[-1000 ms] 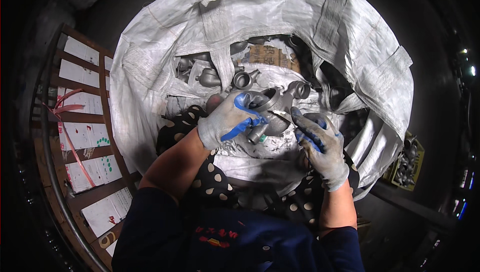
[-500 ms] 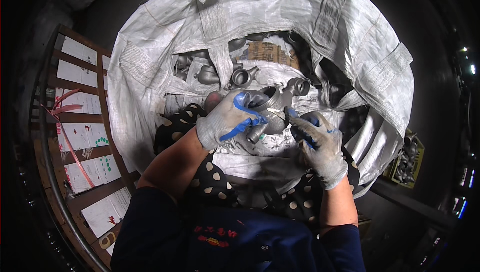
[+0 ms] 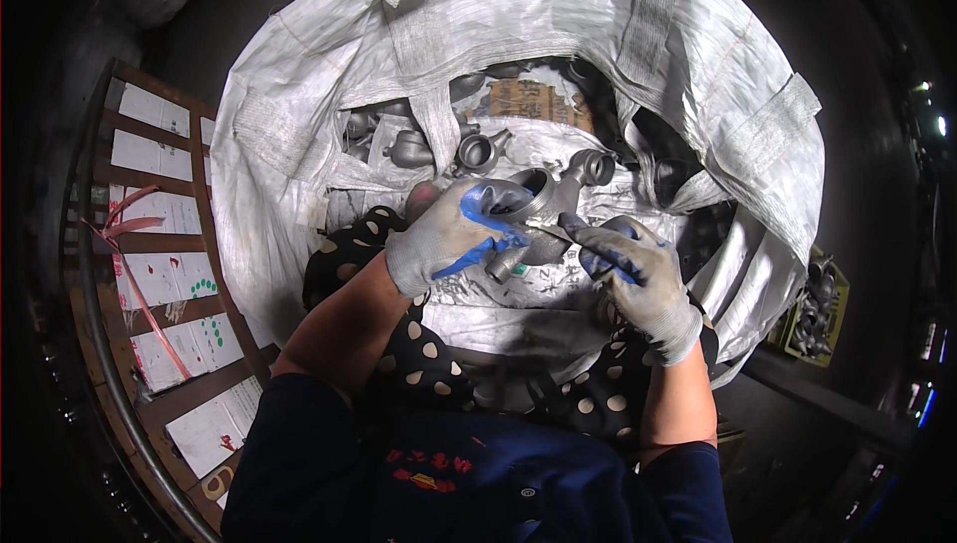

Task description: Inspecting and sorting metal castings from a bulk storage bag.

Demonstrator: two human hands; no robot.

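A grey metal casting (image 3: 564,196) with a wide round mouth and branching pipe stubs is held over the white sack's opening. My left hand (image 3: 449,232), in a grey and blue work glove, grips its left side, thumb and fingers closed on the rim. To its right, my right hand (image 3: 643,274), gloved the same way, is closed with the index finger stretched toward the casting. A thin, pale, narrow tool (image 3: 548,230) runs from these fingers to the casting's face; its kind cannot be made out, and the palm hides its other end.
The large white woven sack (image 3: 289,74) surrounds the work, with wide straps across its opening. Inside lie several similar castings (image 3: 478,152) and a brown cardboard piece (image 3: 533,102). A slatted rack (image 3: 150,244) stands left; a yellow crate (image 3: 817,314) of metal parts is at right.
My right hand has shifted slightly right, its index finger now straighter along the thin tool. My left hand and the casting stay almost in place.
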